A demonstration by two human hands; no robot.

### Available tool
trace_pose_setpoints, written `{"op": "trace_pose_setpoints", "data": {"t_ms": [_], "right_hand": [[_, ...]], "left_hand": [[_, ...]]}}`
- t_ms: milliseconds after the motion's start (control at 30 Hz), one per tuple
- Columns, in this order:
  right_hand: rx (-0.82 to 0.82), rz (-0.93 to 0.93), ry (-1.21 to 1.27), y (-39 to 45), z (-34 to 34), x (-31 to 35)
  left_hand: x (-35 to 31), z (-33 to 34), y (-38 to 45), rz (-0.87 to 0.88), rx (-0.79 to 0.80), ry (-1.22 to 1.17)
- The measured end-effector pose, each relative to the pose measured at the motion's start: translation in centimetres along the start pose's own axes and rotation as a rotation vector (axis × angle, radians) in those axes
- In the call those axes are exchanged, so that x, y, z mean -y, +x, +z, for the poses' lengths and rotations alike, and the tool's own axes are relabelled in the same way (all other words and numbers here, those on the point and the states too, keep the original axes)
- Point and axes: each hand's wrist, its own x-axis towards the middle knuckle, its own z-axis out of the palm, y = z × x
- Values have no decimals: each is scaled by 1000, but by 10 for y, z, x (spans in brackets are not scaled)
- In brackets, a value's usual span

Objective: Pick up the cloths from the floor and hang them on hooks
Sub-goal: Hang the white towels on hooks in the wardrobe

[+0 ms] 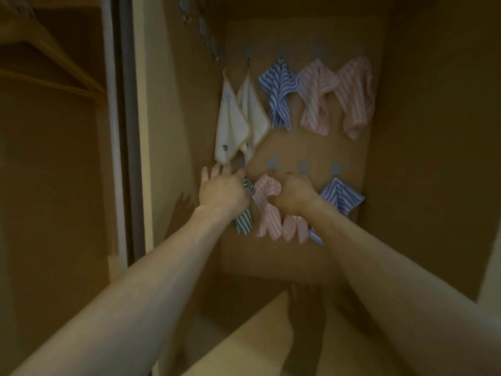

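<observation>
Head: L grip point(221, 189) pinches green cloth point(245, 213); R grip point(291, 195) clutches pink cloth point(267, 210); labels unreadable.

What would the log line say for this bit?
left hand: holds green striped cloth at lower hook | right hand: grips pink striped cloth | upper row: five cloths hung

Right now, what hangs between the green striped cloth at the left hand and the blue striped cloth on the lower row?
In the head view, pink striped cloths hang between the green striped cloth and the lower blue striped cloth; the right hand grips one.

Head-worn wide view, facing forward, slightly down, close to wardrobe wall point(298, 147)
</observation>
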Motion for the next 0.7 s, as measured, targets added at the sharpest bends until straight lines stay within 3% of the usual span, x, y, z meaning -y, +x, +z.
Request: {"op": "trace_pose_setpoints", "data": {"t_ms": [567, 700], "right_hand": [[81, 145, 186, -221, -9, -4], [92, 171, 102, -290, -13, -12]], "left_hand": [[-83, -18, -206, -88, 150, -235], [-113, -30, -263, -136, 227, -293]]}}
